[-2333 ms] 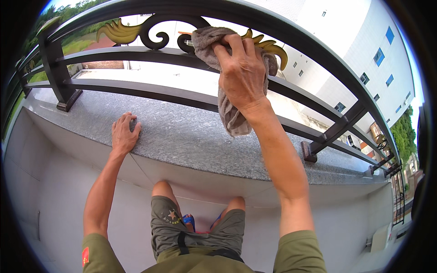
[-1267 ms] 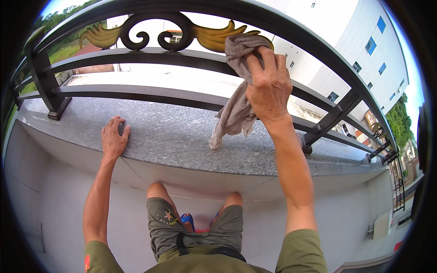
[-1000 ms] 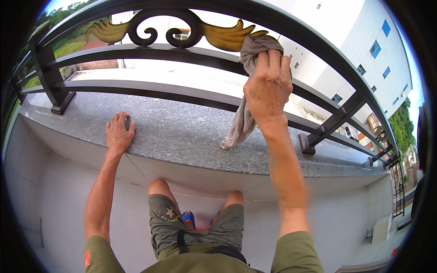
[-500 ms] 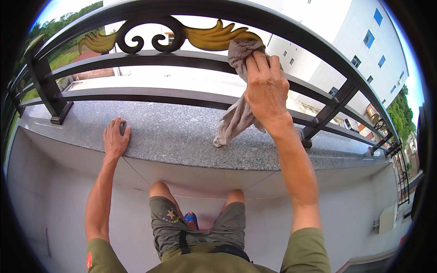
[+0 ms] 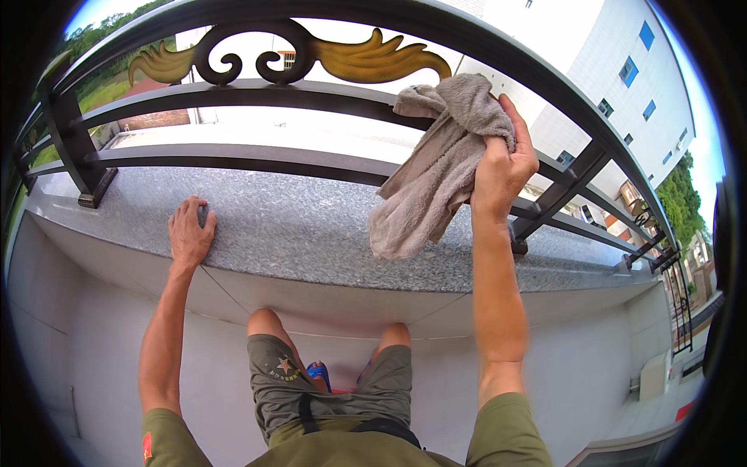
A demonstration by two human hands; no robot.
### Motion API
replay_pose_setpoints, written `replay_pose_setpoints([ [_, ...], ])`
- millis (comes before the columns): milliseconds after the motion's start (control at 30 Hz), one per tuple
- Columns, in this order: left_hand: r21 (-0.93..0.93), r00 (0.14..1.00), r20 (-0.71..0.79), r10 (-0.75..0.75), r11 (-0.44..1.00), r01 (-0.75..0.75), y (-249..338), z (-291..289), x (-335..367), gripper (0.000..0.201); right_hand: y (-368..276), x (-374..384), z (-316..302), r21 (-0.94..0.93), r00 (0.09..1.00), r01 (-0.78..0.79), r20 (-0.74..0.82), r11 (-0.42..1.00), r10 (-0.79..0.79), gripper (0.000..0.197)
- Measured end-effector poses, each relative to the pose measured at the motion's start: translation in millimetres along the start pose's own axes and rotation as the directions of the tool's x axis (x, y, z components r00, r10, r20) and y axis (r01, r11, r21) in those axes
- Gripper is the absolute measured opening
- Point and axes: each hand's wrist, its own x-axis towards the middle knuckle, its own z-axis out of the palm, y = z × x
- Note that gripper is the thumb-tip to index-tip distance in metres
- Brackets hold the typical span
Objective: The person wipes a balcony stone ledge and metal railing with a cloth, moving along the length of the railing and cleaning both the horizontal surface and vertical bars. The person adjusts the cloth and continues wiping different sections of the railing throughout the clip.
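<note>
My right hand [image 5: 504, 167] is closed on a greyish-brown cloth [image 5: 436, 175], at the dark metal railing [image 5: 249, 159]. Part of the cloth is bunched at my fingers, and its loose end hangs down in front of the lower bars, over the granite ledge [image 5: 296, 222]. Just left of the cloth's top is the tip of a gold leaf ornament [image 5: 373, 62], joined to a black scroll [image 5: 222, 58]. My left hand [image 5: 191, 231] rests on the ledge near its front edge, fingers somewhat bent and thumb apart, holding nothing.
Railing posts [image 5: 78, 148] stand at the left and right of the ledge. Below the ledge is a pale wall with a light floor [image 5: 194, 381] under me. Beyond the railing rises a white tiled building [image 5: 622, 101] with blue windows, and trees show at both sides.
My right hand has turned and drawn back to the right, away from the gold leaf's tip. The cloth has come with it and now hangs more spread out. My left hand stays on the ledge.
</note>
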Motion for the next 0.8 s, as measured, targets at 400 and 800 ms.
replay_pose_setpoints([
  [400,0.002,0.999,0.028,-0.017,1.0,0.017,9.4,-3.6,-0.4,0.035,16.2,65.8,44.5,-0.151,0.867,0.013,0.494,0.988,0.064,0.025],
  [800,-0.089,1.0,0.008,-0.024,0.996,0.025,-0.9,-4.1,-2.2,0.035,12.7,26.6,29.9,-0.73,0.847,0.532,0.456,0.43,-0.274,0.033],
])
